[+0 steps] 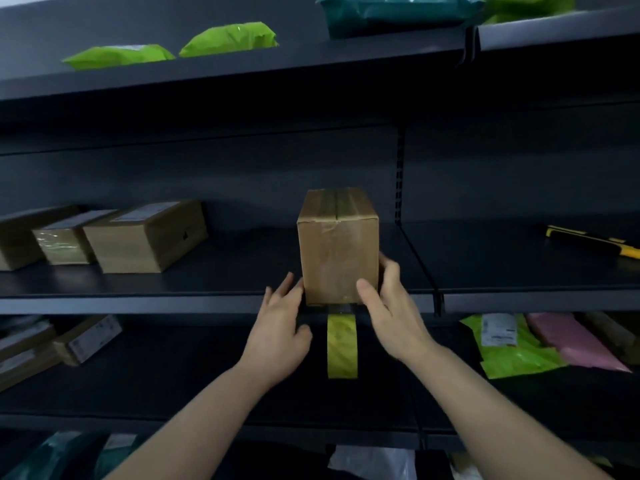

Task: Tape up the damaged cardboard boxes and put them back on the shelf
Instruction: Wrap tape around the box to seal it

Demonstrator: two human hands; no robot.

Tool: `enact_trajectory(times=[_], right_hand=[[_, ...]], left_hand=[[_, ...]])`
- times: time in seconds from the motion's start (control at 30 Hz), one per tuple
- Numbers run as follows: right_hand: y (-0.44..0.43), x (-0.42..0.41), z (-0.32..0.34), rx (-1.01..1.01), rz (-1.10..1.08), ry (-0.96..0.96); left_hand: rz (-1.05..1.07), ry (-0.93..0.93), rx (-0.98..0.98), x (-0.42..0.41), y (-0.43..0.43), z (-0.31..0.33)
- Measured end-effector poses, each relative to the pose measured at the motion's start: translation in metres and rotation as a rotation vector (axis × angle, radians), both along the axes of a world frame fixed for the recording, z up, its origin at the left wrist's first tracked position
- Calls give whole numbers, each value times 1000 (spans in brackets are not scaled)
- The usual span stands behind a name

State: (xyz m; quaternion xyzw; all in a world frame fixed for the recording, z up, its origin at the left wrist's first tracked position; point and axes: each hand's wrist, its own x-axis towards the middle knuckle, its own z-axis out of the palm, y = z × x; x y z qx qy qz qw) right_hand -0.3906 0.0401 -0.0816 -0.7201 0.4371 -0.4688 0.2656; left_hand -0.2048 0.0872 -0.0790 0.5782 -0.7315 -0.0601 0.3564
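Both hands are at the task item. The left hand (280,327) has its fingers straight and loosely spread, fingertips against the lower left side of the cardboard box (337,251); it holds nothing. The right hand (391,310) grips the lower right corner of the box, thumb flat on the front face, fingers wrapped round the right side. The cardboard box stands upright at the front edge of the middle shelf (207,303), with clear tape over its top seam and front face. A yellowish tape roll (342,344) hangs edge-on just below the box, between the two hands, joined to the box's bottom edge by a strip of tape. Noted on the same shelf, well to the left: three other boxes (145,237). A yellow-and-black utility knife (592,240) lies in the bay to the right. Green mailer bags (228,38) lie on the level above.
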Motion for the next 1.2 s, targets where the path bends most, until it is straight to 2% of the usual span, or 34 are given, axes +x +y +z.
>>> enact_trajectory(times=[0.1,0.23,0.37,0.43,0.5,0.53,0.57,0.67,0.73,0.8,0.97,1.1,1.2], right_hand=[[10,-2,16,-80,-66,-26],[10,-15,77,-184,-179,46],[9,-25,137,-76,-139,92],[10,-25,149,-25,-135,80],[8,-15,150,-26,-199,181],[5,-10,149,-36,-257,225],[1,-5,147,-73,-319,225],[-11,1,141,-371,-312,125],[-19,0,137,-472,-228,120],[-22,-3,138,-462,-192,121],[-24,-5,137,-413,-164,148],[-23,-5,135,-411,-157,127],[-24,-5,138,-387,-163,144]], left_hand=[[-46,48,-31,-3,3,8],[-164,213,-159,-12,17,38],[-136,377,-290,-23,3,74],[-188,476,-331,-30,-11,94],[-230,706,-279,-34,-22,106],[-229,840,-195,-35,-29,109],[-202,896,-111,-35,-36,110],[-19,837,14,-27,-42,108],[62,918,-94,-23,-31,105],[9,868,-181,-26,-15,100],[-291,783,-244,-51,5,79],[-275,771,-332,-59,6,57],[-178,789,-208,-64,13,39]])
